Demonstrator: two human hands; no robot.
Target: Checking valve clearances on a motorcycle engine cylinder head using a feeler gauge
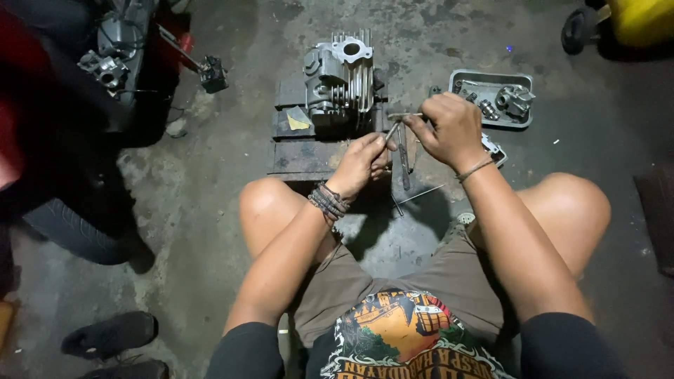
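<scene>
Both hands meet over the dark metal blocks in front of the squatting person's knees: the left hand (361,160) is curled with its fingertips pinched on the lower end of a thin metal rod (390,132), and the right hand (449,128) is closed around the cross-handle of a slim T-shaped tool (403,156), whose shaft hangs down between the two hands. Whether rod and tool are joined at the tip is too small to tell. Just behind the hands stands a finned grey engine cylinder (340,78), upright on the stacked blocks (302,158) and off the machine, with its top port open; judging by that, the stripping-down looks well advanced, while the fitting work in the fingers appears unfinished. A yellow scrap (298,122) lies on the blocks beside the cylinder. To the right, a shallow metal tray (523,122) holds several loose small engine parts, which suggests pieces left to deal with. At the far left sits a motorcycle (112,60) with exposed engine parts.
</scene>
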